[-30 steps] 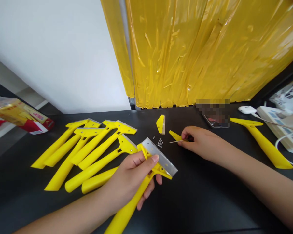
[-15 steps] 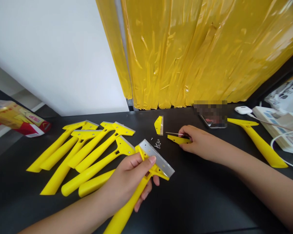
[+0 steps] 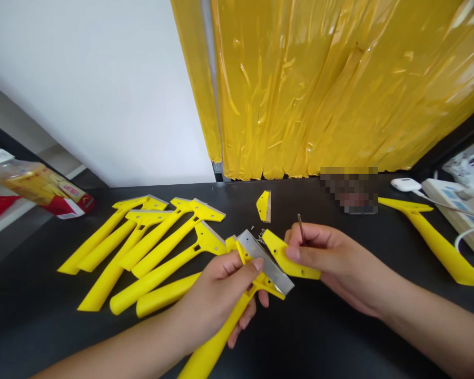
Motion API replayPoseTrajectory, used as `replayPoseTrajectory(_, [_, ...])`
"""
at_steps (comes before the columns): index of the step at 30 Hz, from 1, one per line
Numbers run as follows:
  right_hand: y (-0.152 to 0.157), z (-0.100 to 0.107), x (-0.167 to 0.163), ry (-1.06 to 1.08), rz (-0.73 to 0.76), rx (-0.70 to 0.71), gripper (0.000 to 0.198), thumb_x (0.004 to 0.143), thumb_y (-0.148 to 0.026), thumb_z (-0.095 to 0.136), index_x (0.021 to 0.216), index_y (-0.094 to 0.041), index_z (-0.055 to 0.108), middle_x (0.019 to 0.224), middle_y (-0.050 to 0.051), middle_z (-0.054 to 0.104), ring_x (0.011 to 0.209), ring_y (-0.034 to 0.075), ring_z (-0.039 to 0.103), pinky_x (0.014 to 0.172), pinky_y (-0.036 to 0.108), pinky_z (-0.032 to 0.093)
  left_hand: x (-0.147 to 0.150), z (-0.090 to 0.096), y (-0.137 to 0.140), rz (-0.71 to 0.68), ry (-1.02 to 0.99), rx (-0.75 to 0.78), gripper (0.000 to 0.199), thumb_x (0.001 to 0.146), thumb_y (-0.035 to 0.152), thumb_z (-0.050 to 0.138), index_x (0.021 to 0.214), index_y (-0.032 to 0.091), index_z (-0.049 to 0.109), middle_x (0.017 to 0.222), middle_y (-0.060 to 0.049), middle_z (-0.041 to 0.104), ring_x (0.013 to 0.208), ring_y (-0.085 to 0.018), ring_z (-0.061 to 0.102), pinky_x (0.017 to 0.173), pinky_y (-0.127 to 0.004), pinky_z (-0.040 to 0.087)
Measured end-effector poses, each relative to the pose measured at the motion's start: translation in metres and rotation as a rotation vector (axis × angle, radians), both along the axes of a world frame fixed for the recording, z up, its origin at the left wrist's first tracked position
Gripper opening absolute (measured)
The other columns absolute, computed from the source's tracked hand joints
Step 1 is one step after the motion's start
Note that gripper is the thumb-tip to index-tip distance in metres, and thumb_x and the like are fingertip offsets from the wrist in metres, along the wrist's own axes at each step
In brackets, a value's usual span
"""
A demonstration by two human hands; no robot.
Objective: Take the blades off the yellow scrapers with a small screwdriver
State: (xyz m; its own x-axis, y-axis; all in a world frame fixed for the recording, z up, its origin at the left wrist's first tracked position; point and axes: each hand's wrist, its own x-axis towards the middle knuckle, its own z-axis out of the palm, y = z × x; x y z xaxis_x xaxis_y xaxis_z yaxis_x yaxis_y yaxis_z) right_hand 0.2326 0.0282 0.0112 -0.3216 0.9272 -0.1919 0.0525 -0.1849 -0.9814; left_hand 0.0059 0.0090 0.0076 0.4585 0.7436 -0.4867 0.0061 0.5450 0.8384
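My left hand is closed on a yellow scraper, its thumb pressing a flat metal blade against the head. Pinched in my right hand is a yellow cover plate with small holes, right beside the blade's outer edge. A thin metal tool, its kind hard to make out, also sticks up from the right fingers. Small screws and nuts lie on the table just behind the blade, partly hidden. Farther back is another yellow cover plate with a blade.
Several yellow scrapers lie in a row at the left on the black table. At the right are a single yellow handle, a power strip and a white earbud case. A drink carton lies far left.
My right hand has lifted the cover plate off the table and brought it left and nearer, up to the blade. The left hand keeps its hold on the scraper.
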Motion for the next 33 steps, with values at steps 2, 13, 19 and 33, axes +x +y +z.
replayPoseTrajectory(2, [-0.007,-0.002,-0.009,0.084,-0.004,-0.059,0.046,0.080,-0.057,0.089,0.075,-0.020,0.062,0.072,-0.001,0.058,0.069,0.013,0.049,0.065,0.027,0.042,0.001,-0.003,-0.003,-0.013,-0.026,0.011,0.031,0.103,0.046,0.060,0.089,0.019,0.064,0.066,0.001,0.069,0.035,-0.007,0.049,0.028,-0.014,0.042])
replayPoseTrajectory(13, [-0.016,-0.012,-0.018,-0.044,0.015,0.015,0.049,0.080,-0.053,0.090,0.074,-0.022,0.052,0.066,-0.005,0.057,0.064,0.013,0.047,0.059,0.026,0.037,-0.001,-0.014,-0.011,-0.002,-0.185,0.059,0.037,0.104,0.054,0.057,0.100,0.018,0.066,0.079,-0.003,0.070,0.046,-0.009,0.055,0.033,-0.015,0.048])
replayPoseTrajectory(19, [-0.016,-0.018,-0.020,-0.068,0.058,0.014,0.052,0.082,-0.052,0.090,0.073,-0.022,0.048,0.065,-0.006,0.054,0.063,0.012,0.042,0.058,0.026,0.031,0.003,-0.009,-0.014,0.008,-0.099,0.067,0.043,0.105,0.061,0.056,0.104,0.019,0.066,0.075,0.000,0.068,0.042,-0.007,0.052,0.032,-0.014,0.045])
replayPoseTrajectory(33, [-0.012,-0.013,-0.011,0.026,0.169,0.052,0.043,0.096,-0.060,0.074,0.085,-0.021,0.061,0.076,-0.002,0.063,0.070,0.014,0.046,0.065,0.029,0.035,0.003,-0.004,-0.008,0.063,-0.067,0.101,0.038,0.098,0.055,0.071,0.090,0.020,0.060,0.066,0.002,0.068,0.038,-0.007,0.050,0.031,-0.015,0.045])
